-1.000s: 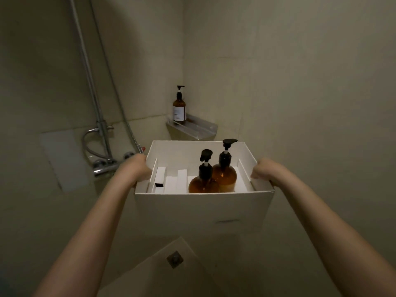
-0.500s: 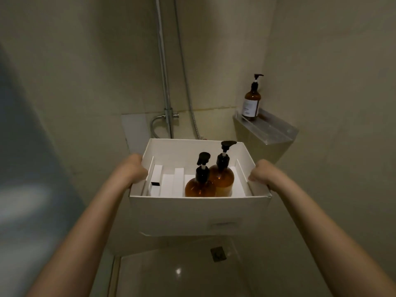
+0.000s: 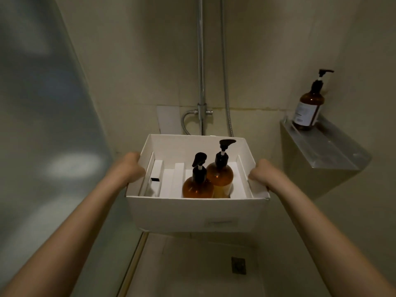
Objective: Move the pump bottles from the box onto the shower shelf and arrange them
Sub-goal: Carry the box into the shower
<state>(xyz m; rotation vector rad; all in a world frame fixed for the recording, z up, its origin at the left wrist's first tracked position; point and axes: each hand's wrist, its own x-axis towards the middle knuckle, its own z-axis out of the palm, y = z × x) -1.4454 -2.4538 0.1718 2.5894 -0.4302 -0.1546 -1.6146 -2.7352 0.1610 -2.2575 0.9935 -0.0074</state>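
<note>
I hold a white cardboard box (image 3: 192,213) in the air in front of me. My left hand (image 3: 130,166) grips its left wall and my right hand (image 3: 260,173) grips its right wall. Two amber pump bottles with black pumps stand upright inside: the nearer bottle (image 3: 197,185) and the farther bottle (image 3: 220,172), touching each other. White dividers fill the box's left half. A third amber pump bottle (image 3: 308,108) with a white label stands at the left end of the shower shelf (image 3: 330,151), on the right wall.
A chrome shower pipe (image 3: 200,61) and hose (image 3: 225,82) run down the back wall behind the box. A frosted glass panel (image 3: 42,125) stands at the left. The shower floor with a drain (image 3: 238,265) lies below.
My view has swung left: the shelf and its bottle shifted from centre to the right, and the glass panel came into view. Both hands keep the same grip on the box.
</note>
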